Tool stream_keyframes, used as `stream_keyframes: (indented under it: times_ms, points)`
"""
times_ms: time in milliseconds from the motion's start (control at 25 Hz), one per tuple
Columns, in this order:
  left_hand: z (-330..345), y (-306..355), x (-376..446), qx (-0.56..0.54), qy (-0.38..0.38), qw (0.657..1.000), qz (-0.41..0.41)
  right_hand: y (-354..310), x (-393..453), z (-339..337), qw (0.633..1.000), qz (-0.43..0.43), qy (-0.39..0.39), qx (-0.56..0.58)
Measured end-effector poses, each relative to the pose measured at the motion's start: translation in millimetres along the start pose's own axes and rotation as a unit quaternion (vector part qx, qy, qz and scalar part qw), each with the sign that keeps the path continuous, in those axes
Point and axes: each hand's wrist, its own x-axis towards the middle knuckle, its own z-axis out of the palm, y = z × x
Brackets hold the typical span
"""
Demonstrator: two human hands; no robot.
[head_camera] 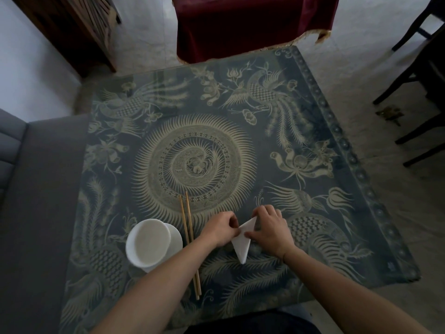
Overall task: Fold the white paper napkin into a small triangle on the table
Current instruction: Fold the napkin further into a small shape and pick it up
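Covering the table is a phoenix-patterned cloth; near its six o'clock edge both hands pinch the white paper napkin, a narrow triangle pointing toward six. The left hand grips its nine o'clock side, the right hand its three o'clock side. White bowl and chopsticks lie at the hands' nine o'clock.

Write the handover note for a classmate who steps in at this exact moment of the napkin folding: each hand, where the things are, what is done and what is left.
Left hand: pinches the white paper napkin at its left edge.
Right hand: fingers curled on the napkin's upper right part, thumb on its middle.
Napkin: already a triangle, on the patterned table, point toward you.
Chopsticks and white bowl lie left of it, untouched.
Left: probably press the creases, or fold once more if smaller is wanted.
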Motion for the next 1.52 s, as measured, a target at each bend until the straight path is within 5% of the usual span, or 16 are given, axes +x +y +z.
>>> stream_keyframes:
  times_ms: [200, 400, 680, 1040, 1520]
  points:
    - [-5.4, -8.3, -2.8, -0.073, 0.045, 0.996, -0.010, -5.9, 8.9, -3.7, 0.980, 0.060, -0.043, 0.182]
    - [1.4, -12.8, -9.7, -0.021, 0.065, 0.997, 0.031, -7.1, 8.8, 5.6, 0.994, 0.063, -0.029, 0.084]
    - [2.1, -21.2, -13.2, 0.107, 0.104, 0.982, 0.118, -4.7, -0.4, 10.4, 0.998, -0.050, 0.039, -0.026]
    - [4.8, -30.1, -25.6, 0.160, 0.105, 0.965, 0.181, 5.0, -20.3, 17.1, 0.980, -0.162, 0.109, -0.047]
    - [12.6, -30.8, -33.7, 0.222, 0.122, 0.945, 0.206, 8.1, -41.4, 14.9, 0.976, -0.186, 0.081, -0.080]
